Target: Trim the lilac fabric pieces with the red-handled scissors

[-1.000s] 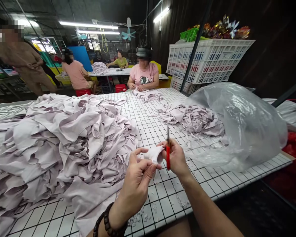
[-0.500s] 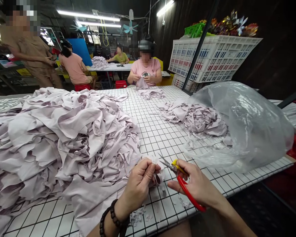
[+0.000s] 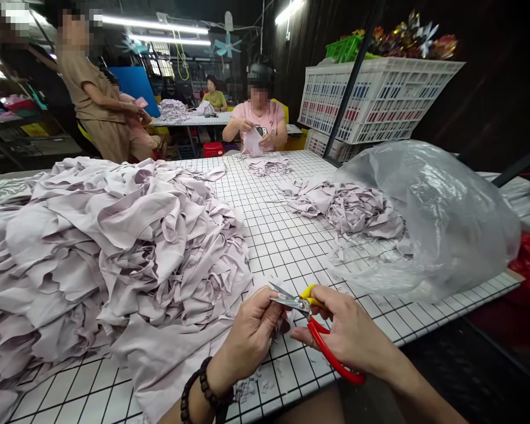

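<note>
My left hand (image 3: 249,330), with dark beads round its wrist, pinches a pale lilac piece of fabric (image 3: 287,321) that is mostly hidden behind the fingers. In my right hand (image 3: 347,327) is a pair of scissors (image 3: 333,353) with one red and one yellow handle. The slightly parted blades reach over the fingertips of my left hand, at the edge of the fabric. Small fabric scraps (image 3: 249,386) lie on the table under my hands. Just left of them rises a big heap of the same lilac fabric (image 3: 128,235).
The white table (image 3: 274,229) has a black grid. A smaller fabric pile (image 3: 348,209) lies to the right, beside a clear plastic bag (image 3: 450,229). White crates (image 3: 375,103) stand behind. Across the table sits a co-worker (image 3: 258,121) handling fabric; another person (image 3: 88,100) stands at back left.
The scissors have moved left, and their blades now lie over my left fingertips. At the back, the standing person has moved right, in front of a seated co-worker.
</note>
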Motion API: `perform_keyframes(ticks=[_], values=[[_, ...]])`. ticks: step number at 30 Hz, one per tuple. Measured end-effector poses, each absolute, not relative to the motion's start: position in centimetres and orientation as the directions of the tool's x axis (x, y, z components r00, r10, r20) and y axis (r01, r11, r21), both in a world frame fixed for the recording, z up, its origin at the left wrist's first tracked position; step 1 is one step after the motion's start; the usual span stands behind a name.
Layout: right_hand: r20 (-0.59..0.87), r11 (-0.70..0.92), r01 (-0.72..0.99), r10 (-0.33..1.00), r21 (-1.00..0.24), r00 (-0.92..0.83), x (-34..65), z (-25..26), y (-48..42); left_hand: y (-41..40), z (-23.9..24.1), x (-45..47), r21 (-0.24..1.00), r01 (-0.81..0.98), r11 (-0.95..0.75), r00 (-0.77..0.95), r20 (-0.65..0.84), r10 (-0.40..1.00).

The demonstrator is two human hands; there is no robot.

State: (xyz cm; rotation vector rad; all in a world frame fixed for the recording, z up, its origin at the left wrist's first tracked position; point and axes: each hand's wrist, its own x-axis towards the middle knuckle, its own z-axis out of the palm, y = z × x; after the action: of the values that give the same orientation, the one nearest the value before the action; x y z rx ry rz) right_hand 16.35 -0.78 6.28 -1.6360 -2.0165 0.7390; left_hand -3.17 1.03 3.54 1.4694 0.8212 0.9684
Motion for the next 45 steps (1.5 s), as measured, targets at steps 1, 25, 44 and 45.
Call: perform_keyframes(ticks=[1,25,44,45], values=[[0.005,0.159,0.747,0.979,-0.645,-0.205,16.3,6.3,-0.8,1.0,3.5,-3.2,0.993,-0.028,-0.112,0.416,0.114,0.902],[0.230,0.312,0.833,0.946,-0.457,-0.228,16.2,4.5,-0.8,0.8,2.8,-3.9,0.999,-0.038,0.005,0.436,0.012,0.900],[-0.030,-0.358,0.781,0.916,-0.512,0.400,24.3,1.4,12.3,7.1,0.8,-5.8,0.693,0.665,-0.279,0.310,0.085,0.947],[-0.013,-0.386,0.774,0.898,-0.503,0.440,24.5,1.1,14.4,8.1,3.2,-7.1,0.676,0.687,-0.268,0.232,0.145,0.962]])
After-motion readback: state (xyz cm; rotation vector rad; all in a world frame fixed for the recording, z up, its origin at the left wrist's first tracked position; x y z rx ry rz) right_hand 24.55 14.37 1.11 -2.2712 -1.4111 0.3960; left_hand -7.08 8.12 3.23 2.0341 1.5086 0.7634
